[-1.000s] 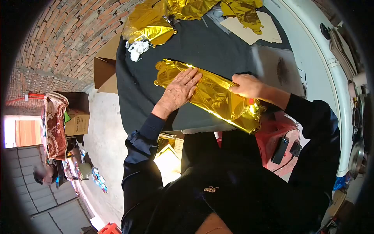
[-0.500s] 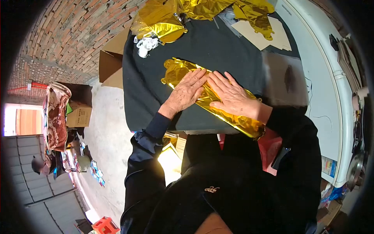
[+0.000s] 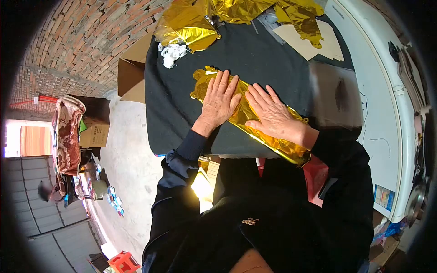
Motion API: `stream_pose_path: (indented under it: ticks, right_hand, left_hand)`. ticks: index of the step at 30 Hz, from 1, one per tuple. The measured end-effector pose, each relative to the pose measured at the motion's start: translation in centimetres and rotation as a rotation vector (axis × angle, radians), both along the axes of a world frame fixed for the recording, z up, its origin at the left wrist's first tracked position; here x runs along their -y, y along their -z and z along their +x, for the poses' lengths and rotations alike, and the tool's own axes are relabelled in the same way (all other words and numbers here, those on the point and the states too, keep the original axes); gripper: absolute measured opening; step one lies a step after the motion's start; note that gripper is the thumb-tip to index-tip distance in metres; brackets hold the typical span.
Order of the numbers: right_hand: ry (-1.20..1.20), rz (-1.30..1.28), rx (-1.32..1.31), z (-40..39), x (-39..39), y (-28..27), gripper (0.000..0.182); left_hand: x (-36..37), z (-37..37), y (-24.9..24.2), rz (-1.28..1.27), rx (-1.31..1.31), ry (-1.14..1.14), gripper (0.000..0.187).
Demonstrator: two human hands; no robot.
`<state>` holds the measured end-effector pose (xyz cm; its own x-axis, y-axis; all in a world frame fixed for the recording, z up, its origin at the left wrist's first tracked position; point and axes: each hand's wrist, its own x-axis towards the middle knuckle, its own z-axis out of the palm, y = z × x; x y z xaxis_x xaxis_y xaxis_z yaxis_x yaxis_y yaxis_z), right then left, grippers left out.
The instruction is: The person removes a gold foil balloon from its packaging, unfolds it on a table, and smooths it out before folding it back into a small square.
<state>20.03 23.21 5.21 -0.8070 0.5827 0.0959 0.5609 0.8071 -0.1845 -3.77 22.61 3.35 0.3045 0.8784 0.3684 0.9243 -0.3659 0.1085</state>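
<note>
A long, flat piece of gold foil (image 3: 246, 116) lies diagonally across the black cloth (image 3: 182, 109) on the table. My left hand (image 3: 218, 103) rests flat on its upper left part, fingers stretched and pointing away from me. Flat on the middle and right part of the foil is my right hand (image 3: 275, 113), its fingers straight and its thumb spread to the left. Neither hand grips anything. Parts of the foil under both palms are hidden.
More gold foil (image 3: 236, 10) lies along the table's far edge, with white string (image 3: 173, 54) beside it. Beige card sheets (image 3: 291, 40) lie at the far right. A cardboard box (image 3: 132, 79) stands left of the table, a white appliance (image 3: 380, 91) right.
My left hand has turned more upright and its fingers have shifted left on the foil, away from my right hand. My right hand stays nearly in place.
</note>
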Motion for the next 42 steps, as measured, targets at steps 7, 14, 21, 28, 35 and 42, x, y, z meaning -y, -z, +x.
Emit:
stream_pose_path:
  ticks: [7,14,21,28,35,42]
  right_hand:
    - [0.048,-0.003,0.016,-0.2,0.4,0.1,0.091]
    - [0.102,0.004,-0.026,-0.2,1.0,0.3,0.092]
    - [0.137,-0.002,-0.094,4.6,4.4,-0.7,0.093]
    - [0.132,-0.128,-0.084,10.1,8.7,-2.1,0.094]
    - [-0.016,-0.165,-0.086,14.7,9.1,-4.4,0.093]
    - [-0.127,-0.094,-0.042,12.0,5.8,-3.0,0.087]
  left_hand:
    - [0.0,0.0,0.0,0.006,-0.082,-0.023,0.058]
    - [-0.2,-0.2,-0.3,-0.019,-0.074,-0.004,0.057]
    - [-0.7,-0.4,0.2,0.007,-0.089,0.022,0.059]
    - [-1.9,-1.1,0.3,0.022,-0.122,0.115,0.059]
    - [-4.4,-2.4,-0.4,0.0,-0.193,0.263,0.058]
    - [-6.2,-3.0,-0.7,0.006,-0.192,0.374,0.06]
